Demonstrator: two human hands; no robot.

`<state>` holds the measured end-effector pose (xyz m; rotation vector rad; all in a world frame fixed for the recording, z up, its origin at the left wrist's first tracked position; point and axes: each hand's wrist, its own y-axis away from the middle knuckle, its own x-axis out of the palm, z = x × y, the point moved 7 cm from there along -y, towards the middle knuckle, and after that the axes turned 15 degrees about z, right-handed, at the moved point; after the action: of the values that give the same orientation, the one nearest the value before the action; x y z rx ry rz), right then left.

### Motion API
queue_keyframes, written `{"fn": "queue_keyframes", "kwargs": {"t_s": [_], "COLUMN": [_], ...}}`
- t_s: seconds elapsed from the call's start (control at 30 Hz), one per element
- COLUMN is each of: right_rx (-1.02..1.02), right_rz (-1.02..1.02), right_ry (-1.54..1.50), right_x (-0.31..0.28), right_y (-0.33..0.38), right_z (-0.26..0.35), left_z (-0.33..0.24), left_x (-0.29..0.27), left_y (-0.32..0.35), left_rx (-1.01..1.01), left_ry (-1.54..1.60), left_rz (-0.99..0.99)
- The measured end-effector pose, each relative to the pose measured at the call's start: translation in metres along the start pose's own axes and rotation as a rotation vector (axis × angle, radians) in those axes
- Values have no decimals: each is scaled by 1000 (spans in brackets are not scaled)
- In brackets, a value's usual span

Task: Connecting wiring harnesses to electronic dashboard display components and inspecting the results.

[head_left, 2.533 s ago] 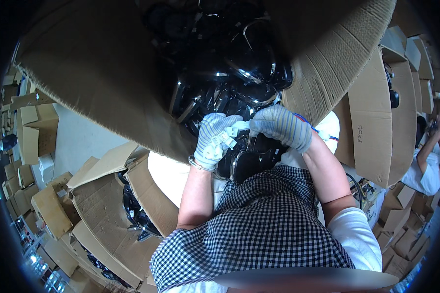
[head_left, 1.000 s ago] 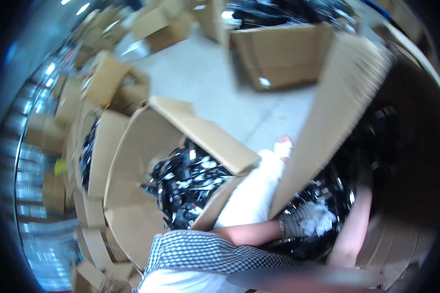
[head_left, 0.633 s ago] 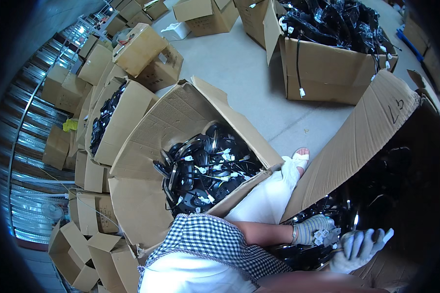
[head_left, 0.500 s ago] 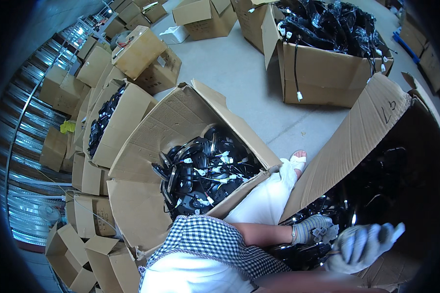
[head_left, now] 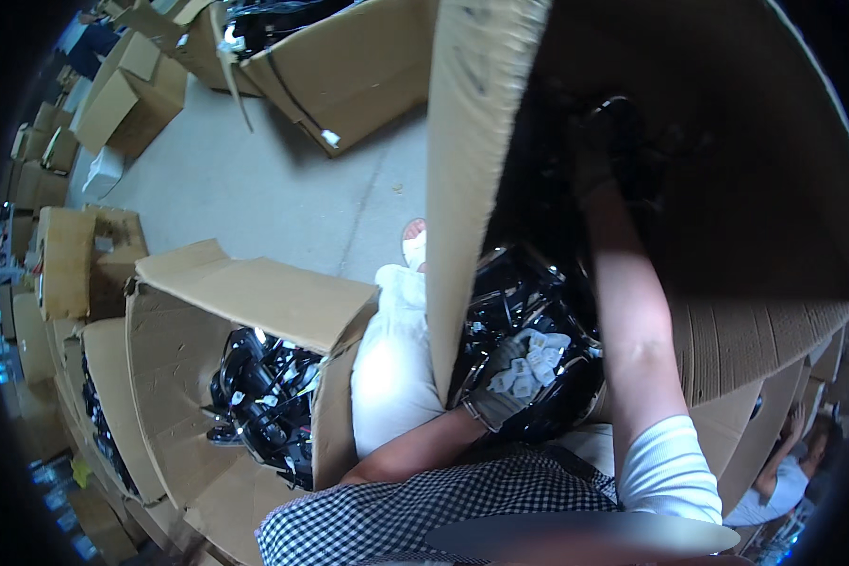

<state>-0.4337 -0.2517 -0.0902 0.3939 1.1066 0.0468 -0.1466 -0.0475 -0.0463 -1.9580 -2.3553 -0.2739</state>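
Presently, a clump of white pieces (head_left: 536, 366) sits in my gloved left hand (head_left: 500, 389), fingers closed on it, low at the near end of a big cardboard box (head_left: 467, 179); blur hides the detail. Glossy black parts (head_left: 514, 283) lie around and beyond that hand, inside the box. Right forearm (head_left: 637, 316) reaches past, away from me, into deep shadow; right hand (head_left: 591, 151) only a dim shape there, and I cannot tell whether its fingers are apart, together or gripping.

Outside the box wall, leftward: my white-trousered leg (head_left: 394, 363), sandalled foot (head_left: 414, 247) on pale floor (head_left: 292, 189). Left of the leg, a second open carton (head_left: 250, 292) with black pieces (head_left: 269, 391) jumbled inside. Across the floor, another carton (head_left: 358, 80), black cord down its side, white connector (head_left: 330, 138) at the end. Right edge: another person (head_left: 774, 486), arm raised.
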Motion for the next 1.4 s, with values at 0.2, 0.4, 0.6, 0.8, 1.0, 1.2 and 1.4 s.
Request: {"fn": "queue_keyframes", "kwargs": {"t_s": [0.2,0.4,0.6,0.8,1.0,1.2,1.4], "right_rx": [163,53,-233,-252,-107,247,291], "right_rz": [-313,-353,-448,-190,-342,-345,-168], "right_ry": [-999,-1303,-1003,-868,-1514,-1476,-1074], "right_x": [1,28,50,54,70,61,39], "right_y": [14,141,305,361,389,418,401], "right_z": [-26,50,119,174,143,111,112], "left_z": [-36,27,-15,-77,-67,-40,-43], "left_x": [0,1,-22,-5,22,17,8], "left_y": [-4,5,15,-10,-16,-15,-4], "left_rx": [174,-89,149,330,275,-179,127], "left_ry": [-307,679,-23,-615,-796,-68,-501], "left_rz": [-141,-237,-482,0,174,140,-72]}}
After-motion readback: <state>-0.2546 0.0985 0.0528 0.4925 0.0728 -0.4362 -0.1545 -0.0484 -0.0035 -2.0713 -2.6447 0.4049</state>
